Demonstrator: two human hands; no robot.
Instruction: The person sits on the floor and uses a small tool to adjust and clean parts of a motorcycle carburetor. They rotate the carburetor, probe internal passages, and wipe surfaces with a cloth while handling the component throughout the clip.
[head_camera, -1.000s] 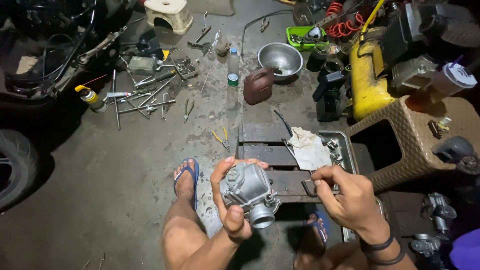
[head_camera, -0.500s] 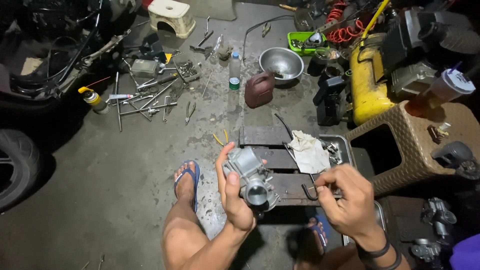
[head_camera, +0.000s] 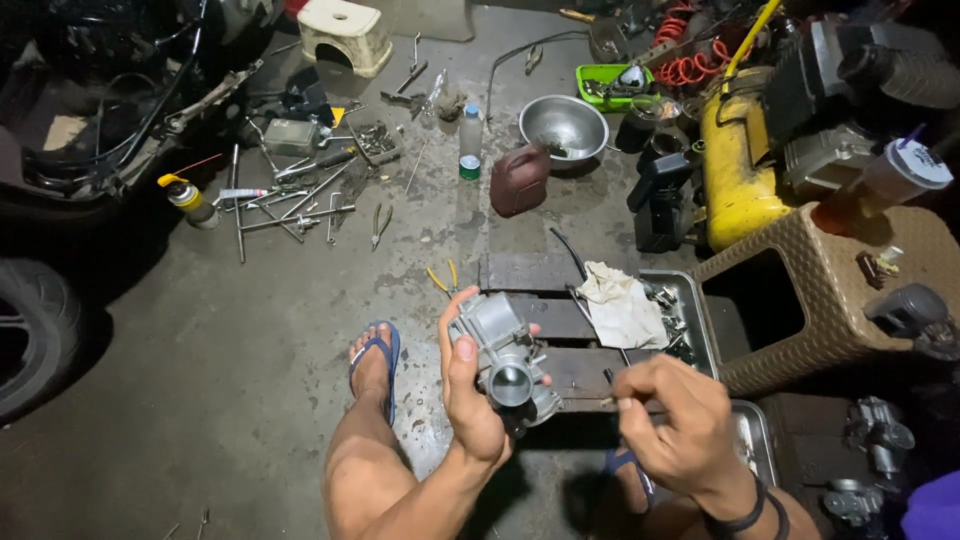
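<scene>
The left hand (head_camera: 470, 400) has turned the grey metal engine part (head_camera: 505, 355) so its round hole faces up.
That hand grips the part above the knee. The right hand (head_camera: 675, 425) is just beside it, fingers pinched on a small thin piece (head_camera: 607, 400). Past them lie a wooden board (head_camera: 530, 275), a white rag (head_camera: 620, 305) and a metal tray (head_camera: 700, 320) on the floor.
</scene>
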